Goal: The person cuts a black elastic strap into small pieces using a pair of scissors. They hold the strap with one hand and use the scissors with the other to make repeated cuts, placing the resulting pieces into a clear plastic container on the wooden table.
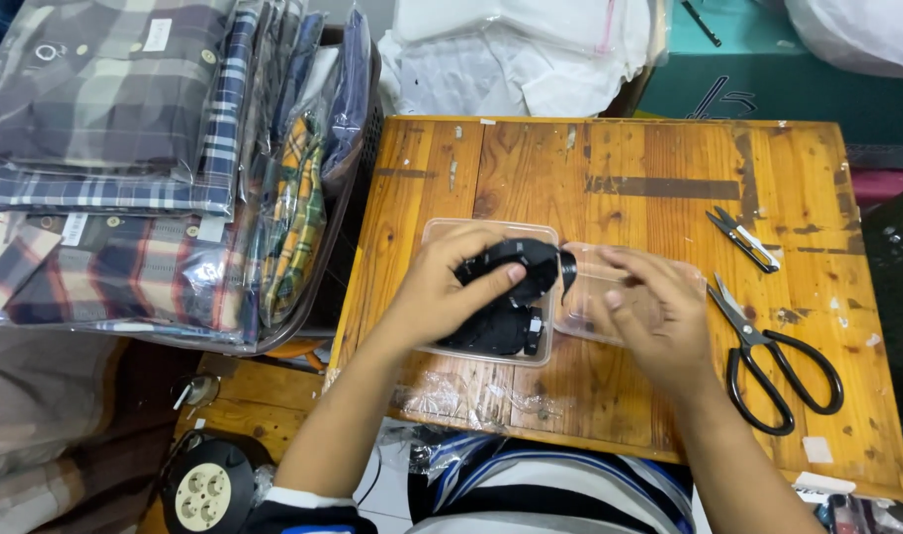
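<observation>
My left hand [442,289] grips a bundle of black fabric pieces [521,265] above a clear plastic tray [440,231] on the wooden table [649,158]. More black pieces [499,330] lie inside that tray. My right hand [651,314] hovers over a second clear tray [582,318] just to the right, fingers curled and close to the bundle's end; it is blurred and I cannot tell whether it pinches anything.
Large black-handled scissors [774,368] and small thread snips [742,238] lie on the table's right side. Stacks of bagged plaid shirts [115,158] fill the left. A teal box [768,69] and white plastic bags [521,49] sit behind. An extension reel [206,487] rests on the floor.
</observation>
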